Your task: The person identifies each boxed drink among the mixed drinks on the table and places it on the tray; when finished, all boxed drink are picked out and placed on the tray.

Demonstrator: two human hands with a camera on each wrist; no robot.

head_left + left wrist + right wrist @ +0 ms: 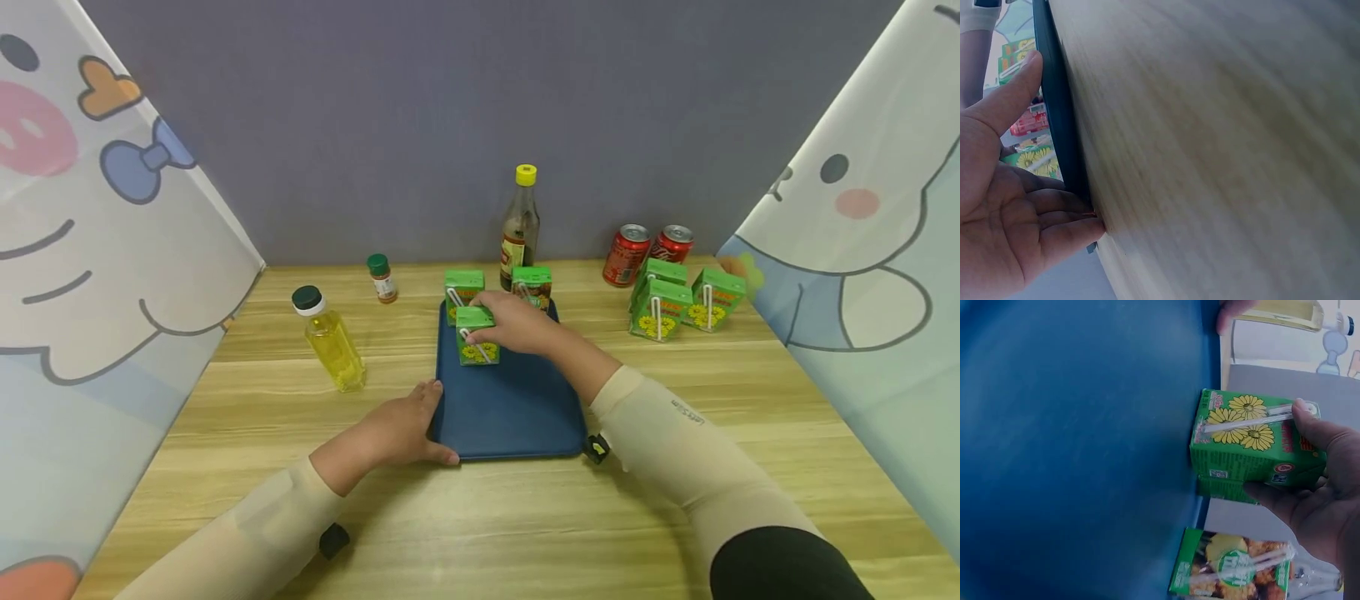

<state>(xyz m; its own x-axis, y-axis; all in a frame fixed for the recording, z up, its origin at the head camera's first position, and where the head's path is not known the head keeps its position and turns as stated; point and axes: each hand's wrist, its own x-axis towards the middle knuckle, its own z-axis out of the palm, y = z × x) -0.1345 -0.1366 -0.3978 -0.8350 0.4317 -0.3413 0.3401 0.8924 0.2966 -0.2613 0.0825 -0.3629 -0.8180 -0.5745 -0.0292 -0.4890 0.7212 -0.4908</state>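
Right hand (517,323): gripped flower-print carton (480,354) between thumb and fingers | Carton: stood upright at far-left part of blue tray (510,417), just in front of second carton (463,279) | Left hand (405,425): fingers lay fairly straight, touching near-left corner | Third carton (532,279): stood far right, before yellow-capped bottle (517,237)

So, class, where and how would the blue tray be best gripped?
Probably by the middles of its raised side rims, left hand from the left, right hand from the right: the tray is broad and flat, drink cartons crowd its far end, and a yellow-capped bottle stands beyond.
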